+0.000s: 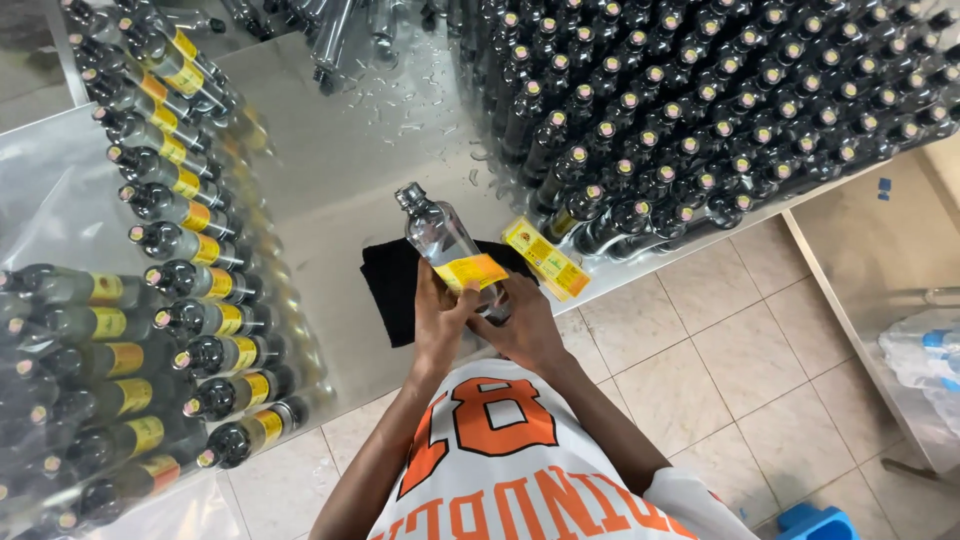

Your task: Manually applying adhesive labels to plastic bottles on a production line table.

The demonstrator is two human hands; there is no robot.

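Bottle: I saw one clear bottle [441, 238] at centre frame, tilted, neck toward the upper left, held above a black cloth [392, 285] on the steel worktop [340, 180].
Label: a yellow label [472, 270] lay across its lower body, just under the thumbs.
Left hand: my left hand [440, 322] was closed round the lower body, thumb on the label's edge.
Right hand: my right hand [523, 318] was wrapped round the base end, fingers touching the label.
Handling: I judged it rigid, smooth and slippery, probably glass and breakable, with some weight; best gripped round the lower body, not the neck.
Surroundings: a strip of yellow labels [546, 258] lay right of the cloth; labelled dark bottles [190, 260] lay at left, upright unlabelled ones [700, 100] stood at upper right.
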